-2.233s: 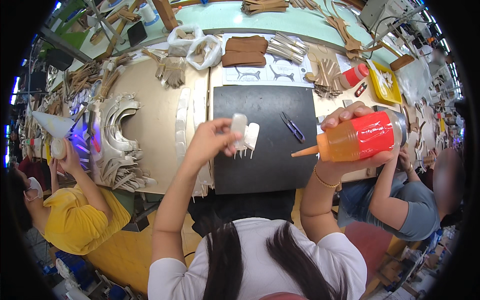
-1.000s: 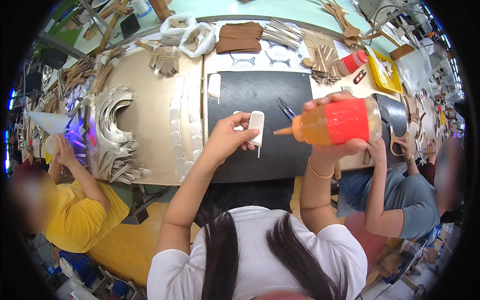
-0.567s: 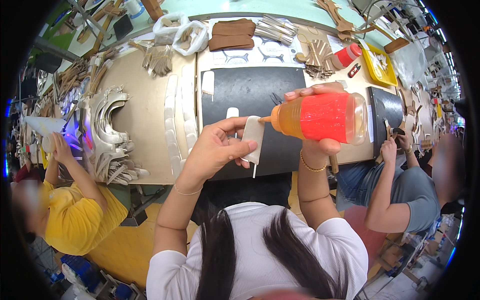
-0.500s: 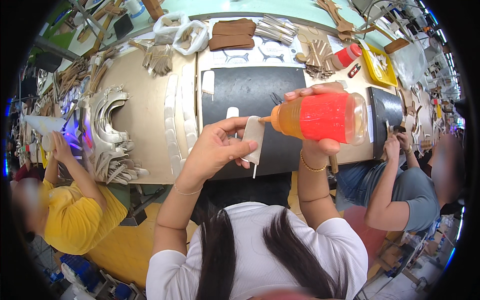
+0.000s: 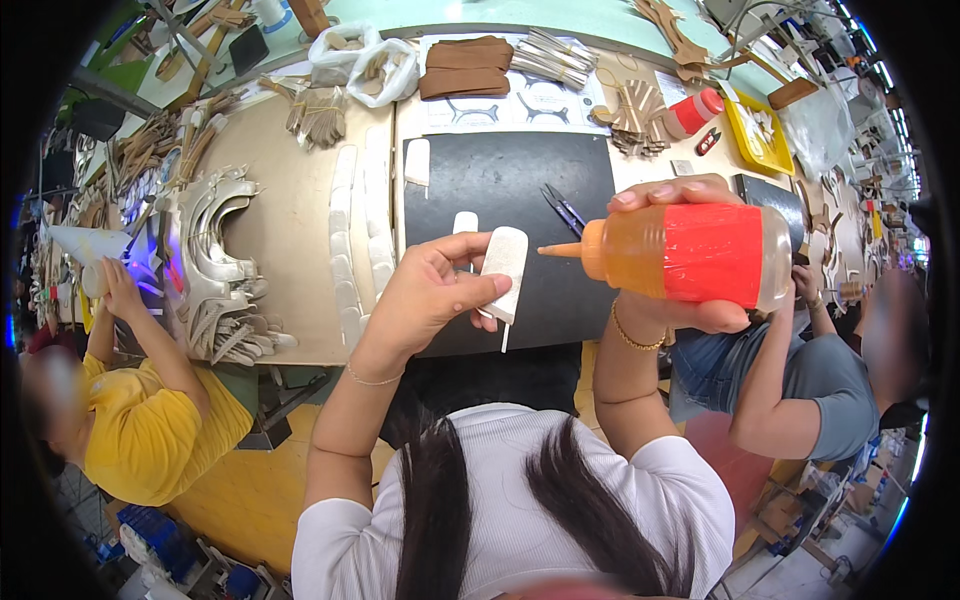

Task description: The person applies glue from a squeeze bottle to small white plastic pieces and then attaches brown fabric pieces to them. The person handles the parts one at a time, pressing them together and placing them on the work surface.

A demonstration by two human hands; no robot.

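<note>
My left hand (image 5: 432, 292) holds a small pale rounded strip (image 5: 503, 270) upright in its fingertips, above the near edge of a black mat (image 5: 510, 190). My right hand (image 5: 672, 255) grips a clear squeeze bottle of amber glue (image 5: 690, 255) with a red label, lying sideways. Its orange nozzle tip (image 5: 552, 250) points left, a short gap from the strip. Two more pale strips (image 5: 418, 162) (image 5: 465, 222) lie on the mat.
Blue scissors (image 5: 563, 208) lie on the mat. Rows of pale pieces (image 5: 345, 250) and curved white parts (image 5: 205, 255) sit to the left. Brown cut pieces (image 5: 465, 68), plastic bags (image 5: 360, 65), a red bottle (image 5: 693, 112) and a yellow tray (image 5: 758, 135) line the far side. Other people sit at left (image 5: 140, 400) and right (image 5: 810, 370).
Both hands have come nearer to me and together. The bottle has turned sideways, its nozzle now pointing at the strip in my left hand.
</note>
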